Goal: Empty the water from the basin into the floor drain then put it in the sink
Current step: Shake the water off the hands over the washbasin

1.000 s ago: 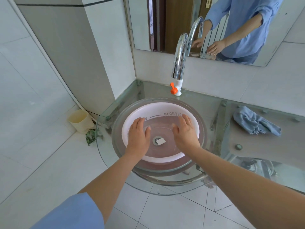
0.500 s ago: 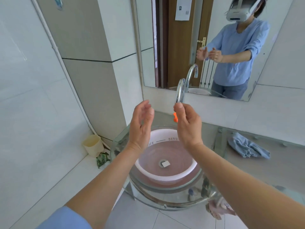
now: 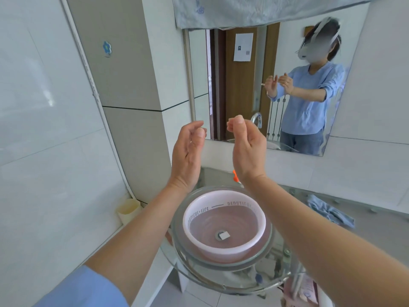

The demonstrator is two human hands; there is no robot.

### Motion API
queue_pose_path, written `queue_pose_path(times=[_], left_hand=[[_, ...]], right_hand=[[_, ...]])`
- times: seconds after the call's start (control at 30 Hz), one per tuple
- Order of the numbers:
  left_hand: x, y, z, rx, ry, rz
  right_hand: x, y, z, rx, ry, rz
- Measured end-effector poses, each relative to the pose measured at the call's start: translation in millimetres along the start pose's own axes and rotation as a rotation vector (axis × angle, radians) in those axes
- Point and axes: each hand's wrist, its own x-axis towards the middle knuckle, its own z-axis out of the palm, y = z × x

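— Where is the basin?

— Down in the sink. The basin is a round bowl of smooth pinkish plastic with a thick white rim. Grey lettering runs round its inner wall. The sink is a wider bowl of clear glass and its rim rings the basin on all sides.

— Any water in it?

— I cannot tell. The bottom looks pink and even, and a small metal ring with a pale square shows at its middle.

— And the hands?

— Both are raised well above the basin and touch nothing. The left hand and the right hand stand palm to palm with a gap between them. Their fingers are loosely bent and hold nothing. The forearms are bare, and a blue sleeve shows low on the left arm.

— What is the sink set in?

— A glass counter, glossy and see-through, with rounded metal studs in it. A crumpled blue cloth lies on it to the right, apart from the sink.

— Anything else?

— A flat mirror hangs on the white tiled wall behind. An orange tap lever peeps out beside the right wrist. A cream plastic cup stands in the corner to the left.
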Motion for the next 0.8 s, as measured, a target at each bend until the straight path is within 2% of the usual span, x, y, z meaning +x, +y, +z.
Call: queue_pose_path(times=[0.43,0.63,0.8], left_hand=[[-11.3,19.8,6.9,0.006,-0.034,0.038],[-20.2,18.2,4.1,0.018,0.001,0.028],[-20.3,27.8,0.5,-0.071,0.046,0.07]], right_hand=[[-12.9,-14.7,-7.1,0.028,-0.016,-0.053],[-22.8,-4.9,-10.6,-0.003,-0.017,0.004],[-26.8,-16.6,-11.2,0.074,0.016,-0.038]])
